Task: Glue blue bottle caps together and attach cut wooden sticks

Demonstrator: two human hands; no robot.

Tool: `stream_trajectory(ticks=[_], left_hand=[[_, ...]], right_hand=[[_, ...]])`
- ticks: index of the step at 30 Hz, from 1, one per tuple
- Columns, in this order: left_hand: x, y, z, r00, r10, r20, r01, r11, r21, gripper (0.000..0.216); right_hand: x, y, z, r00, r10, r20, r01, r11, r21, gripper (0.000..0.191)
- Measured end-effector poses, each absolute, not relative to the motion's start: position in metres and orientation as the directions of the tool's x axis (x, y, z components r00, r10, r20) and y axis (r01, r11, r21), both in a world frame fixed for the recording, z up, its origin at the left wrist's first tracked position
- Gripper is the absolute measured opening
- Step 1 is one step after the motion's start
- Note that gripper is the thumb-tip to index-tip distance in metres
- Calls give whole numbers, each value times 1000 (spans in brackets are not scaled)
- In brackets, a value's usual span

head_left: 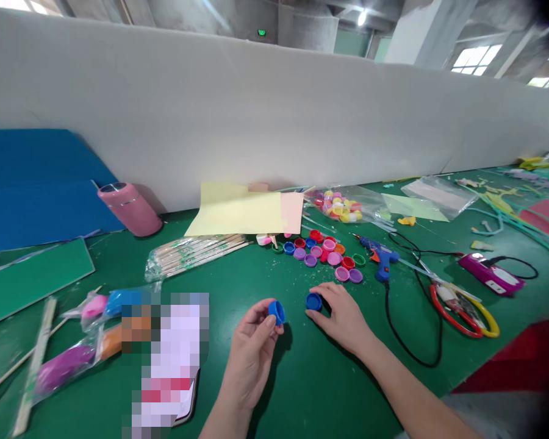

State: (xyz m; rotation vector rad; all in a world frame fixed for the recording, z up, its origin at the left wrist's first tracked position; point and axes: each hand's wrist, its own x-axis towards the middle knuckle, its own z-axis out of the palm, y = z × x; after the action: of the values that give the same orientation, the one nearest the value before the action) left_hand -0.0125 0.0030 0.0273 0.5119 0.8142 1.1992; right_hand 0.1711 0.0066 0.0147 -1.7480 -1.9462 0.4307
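Between the thumb and fingers of my left hand is a blue bottle cap, tilted so that its open side faces right. A second blue bottle cap sits low at the table, hollow side up, with the thumb and fingers of my right hand closed around its edge. A short gap separates the two caps. Behind my hands lies a loose group of bottle caps in pink, purple, red, blue, orange and green.
Right of the caps lie a blue glue gun with a black cord, scissors and a purple power box. Behind are a bag of caps, yellow paper and wrapped sticks. A phone and clay packets lie left.
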Motion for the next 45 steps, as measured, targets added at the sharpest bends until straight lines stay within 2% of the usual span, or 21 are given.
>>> stream_trajectory(ticks=[18,25,29,33,41,45], left_hand=[[-12,1,32,146,938,-315,-590,338,733,20],[-11,1,27,152,949,-277,-527,314,789,20],[-11,-1,26,159,959,-236,-466,283,838,20],[-11,-3,27,178,955,-239,-474,296,829,19],[-11,-2,32,176,932,-318,-572,360,737,18],[-11,-2,31,133,940,-313,-542,334,771,21]], right_hand=[[171,5,10,-72,984,165,788,158,-596,32],[156,-6,32,-193,971,139,698,235,-676,35],[149,-8,47,-252,966,54,618,204,-759,35],[148,-6,51,-292,955,47,538,205,-818,37],[146,-6,45,-258,962,89,424,195,-884,48],[147,-7,45,-178,977,116,417,182,-890,38]])
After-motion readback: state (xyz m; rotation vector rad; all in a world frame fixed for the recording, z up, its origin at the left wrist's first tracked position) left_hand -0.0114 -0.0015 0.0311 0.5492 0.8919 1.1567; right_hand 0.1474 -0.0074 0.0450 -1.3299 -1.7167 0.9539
